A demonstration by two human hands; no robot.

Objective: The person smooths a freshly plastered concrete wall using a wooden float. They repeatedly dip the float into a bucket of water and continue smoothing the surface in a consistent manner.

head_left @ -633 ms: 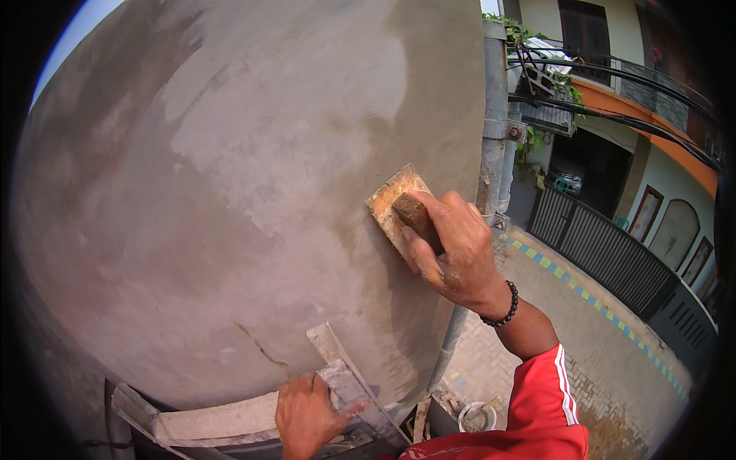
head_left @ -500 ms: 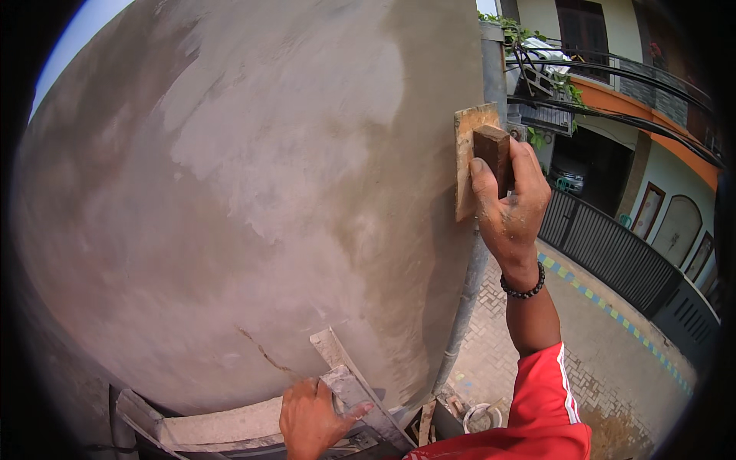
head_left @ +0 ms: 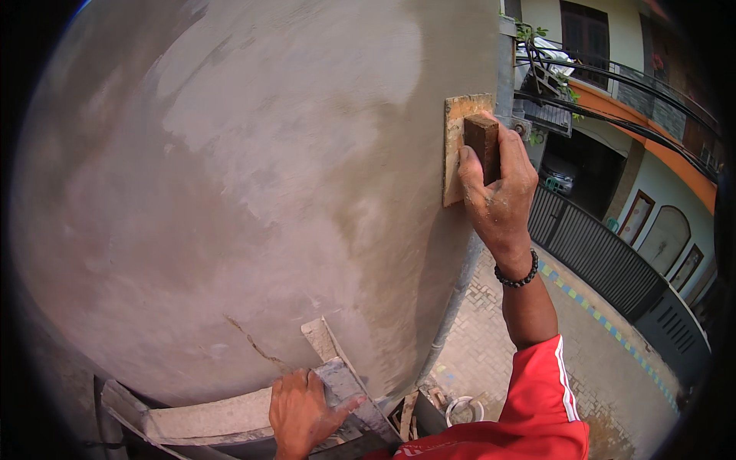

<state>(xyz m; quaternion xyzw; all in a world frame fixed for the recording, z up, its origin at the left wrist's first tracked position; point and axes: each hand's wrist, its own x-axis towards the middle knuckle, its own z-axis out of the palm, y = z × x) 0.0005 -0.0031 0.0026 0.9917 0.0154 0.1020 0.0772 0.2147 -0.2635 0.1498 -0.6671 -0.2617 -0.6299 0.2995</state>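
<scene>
A wooden plasterer's float (head_left: 455, 153) lies against the right edge of the plastered wall (head_left: 268, 169). Its dark block handle is held between the thumb and fingers of my right hand (head_left: 502, 195). Down at the wall's foot, my left hand (head_left: 300, 410) is closed at the end of a plaster-smeared timber (head_left: 337, 381), thumb stretched across it. Part of that grip is hidden from view. The wall's surface is blotchy, with paler patches in the middle and darker, damp-looking plaster toward the right edge. A thin crack-like mark (head_left: 257, 341) runs above my left hand.
A grey pipe (head_left: 452, 307) runs down beside the wall's edge, with black cables (head_left: 613, 73) at upper right. Dirty boards (head_left: 207, 422) lie along the wall's foot. A white bucket (head_left: 464, 410) stands low at right. Beyond are a paved street (head_left: 590, 345) and a dark gate (head_left: 590, 249).
My right hand and the float have shifted slightly left and up along the wall's edge. My left hand stays on the timber; the whole view has shifted a little.
</scene>
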